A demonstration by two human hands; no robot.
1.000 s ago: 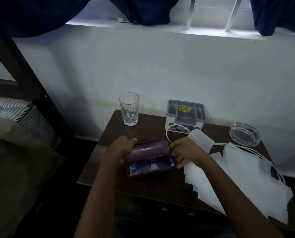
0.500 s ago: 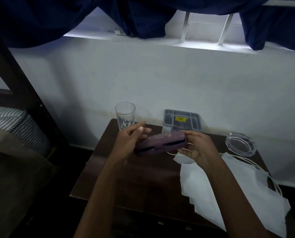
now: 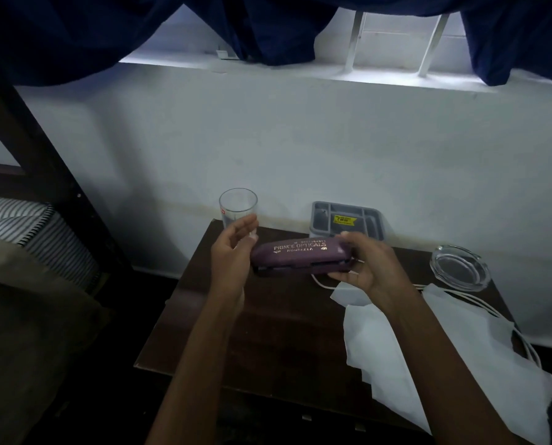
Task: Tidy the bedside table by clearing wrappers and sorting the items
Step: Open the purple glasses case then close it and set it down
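Up it comes: the purple glasses case [image 3: 300,256] that lay open on the bedside table [image 3: 268,332] a second ago is now off the wood, lifted toward the back edge and folded nearly shut, gold lettering facing up. The right hand [image 3: 364,268] has curled round its right end, and the left hand [image 3: 233,252] has loosened, fingers spread at the left end.

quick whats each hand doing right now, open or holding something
Left hand: open, fingers straight, palm at the left end of the glasses case.
Right hand: holding the glasses case by its right end.
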